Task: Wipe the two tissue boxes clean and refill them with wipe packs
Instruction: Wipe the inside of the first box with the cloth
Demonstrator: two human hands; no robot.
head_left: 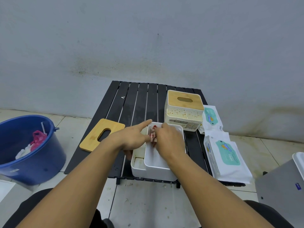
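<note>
Plain grey-blue wall (148, 38), scuffed, dark stains low near the floor. Pale tiled floor (148, 203), gritty, grout lines visible. Low black slatted worktop (131, 99) close to the wall. Blue bucket (49, 155) at left on the tiles. Flat, even light

Open white box (153, 168), lidded box (184, 111) behind

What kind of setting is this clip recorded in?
Probably a bare indoor corner used as a makeshift work spot, not a kitchen or office: a low black slatted folding table stands on a tiled floor against a stained plain wall, with a blue bucket beside it.
</note>
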